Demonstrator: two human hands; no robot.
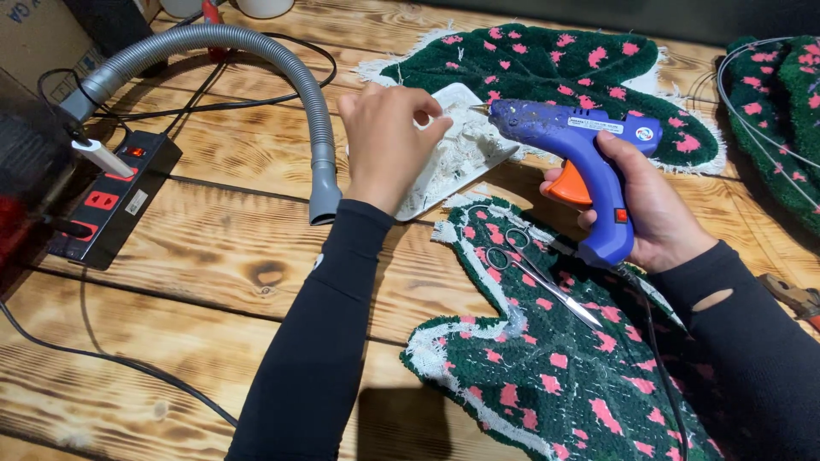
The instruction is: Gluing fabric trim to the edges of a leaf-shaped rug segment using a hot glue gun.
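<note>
**Glue gun held at a white tufted piece on a wooden table**

The right hand (649, 205) is wrapped around the grip of a blue plastic glue gun with an orange trigger (581, 145), its forefinger on the trigger and the nozzle pointing toward the left hand (389, 141). The left hand's fingers are curled down, pinching a flat white fabric piece with frayed threads (465, 145) that lies just under it, right at the nozzle tip. Below the right hand lies a dark green leaf-shaped tufted rug with pink spots (547, 367), with thin metal scissors (538, 277) resting on it. Beyond both hands lies a second such rug (555, 64). Left of the left hand, a grey ribbed hose (316, 111) curves down onto the wooden table (213, 256), with a black power strip (111, 201) further left.
</note>
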